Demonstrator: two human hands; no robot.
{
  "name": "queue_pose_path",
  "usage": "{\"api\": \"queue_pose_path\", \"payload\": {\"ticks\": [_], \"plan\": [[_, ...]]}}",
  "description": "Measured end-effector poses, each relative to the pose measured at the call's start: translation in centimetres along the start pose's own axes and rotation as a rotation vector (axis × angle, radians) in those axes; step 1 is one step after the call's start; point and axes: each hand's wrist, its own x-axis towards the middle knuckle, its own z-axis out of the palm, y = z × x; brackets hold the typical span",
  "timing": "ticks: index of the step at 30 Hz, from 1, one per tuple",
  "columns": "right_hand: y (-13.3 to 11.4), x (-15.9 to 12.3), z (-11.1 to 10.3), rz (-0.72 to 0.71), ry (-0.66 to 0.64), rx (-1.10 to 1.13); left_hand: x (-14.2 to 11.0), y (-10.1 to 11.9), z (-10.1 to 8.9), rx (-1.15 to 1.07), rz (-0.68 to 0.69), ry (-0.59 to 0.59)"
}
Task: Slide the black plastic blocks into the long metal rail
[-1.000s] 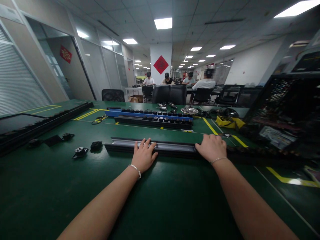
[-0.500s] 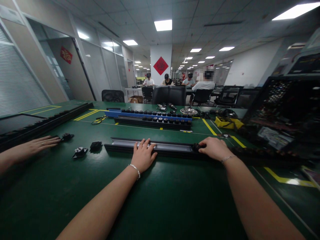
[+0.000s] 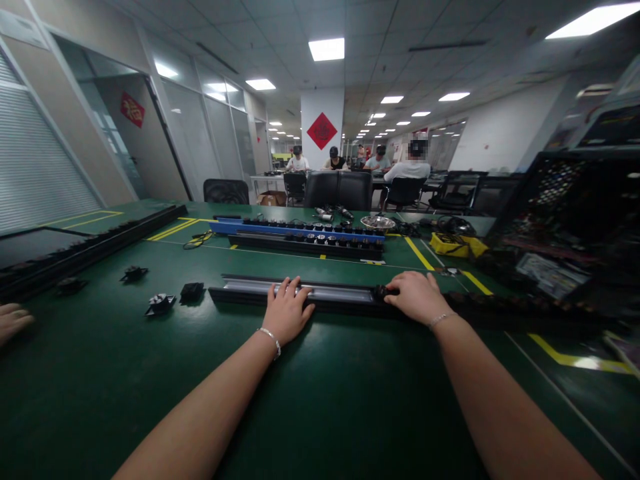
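A long black track [image 3: 345, 294] with a pale, shiny channel lies across the table in front of me. My left hand [image 3: 289, 313] rests on its left part, fingers spread and flat over the channel. At the track's right part, my right hand [image 3: 416, 293] pinches a small black fitting [image 3: 381, 292] that sits in the channel. The fitting is partly hidden by my fingers. To the left of the track, a square black piece [image 3: 192, 292] and a black piece with a whitish top [image 3: 161, 305] lie on the table.
Another person's hand [image 3: 14, 322] is at the left edge. Near it are two dark fittings, one at the back [image 3: 134, 273]. Behind the track lies a blue rail [image 3: 295, 230] lined with black parts. A yellow bag [image 3: 456, 245] and a dark open casing [image 3: 565, 227] stand right.
My right hand has slid left along the track with the black fitting. The other person's hand has drawn back to the left edge, and a dark fitting now shows there. My left hand stays put.
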Motion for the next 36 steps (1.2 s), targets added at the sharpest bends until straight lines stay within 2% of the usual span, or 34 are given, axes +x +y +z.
{"api": "queue_pose_path", "payload": {"ticks": [8, 18, 36], "plan": [[-1.2, 0.1, 0.6, -0.164, 0.041, 0.028, 0.0, -0.1, -0.1, -0.017, -0.008, -0.006], [-2.0, -0.1, 0.8, -0.121, 0.049, 0.101, 0.0, -0.1, 0.0, -0.009, -0.001, 0.002], [-5.1, -0.6, 2.8, -0.235, 0.105, 0.216, 0.0, -0.1, 0.1, -0.004, 0.001, -0.006]]}}
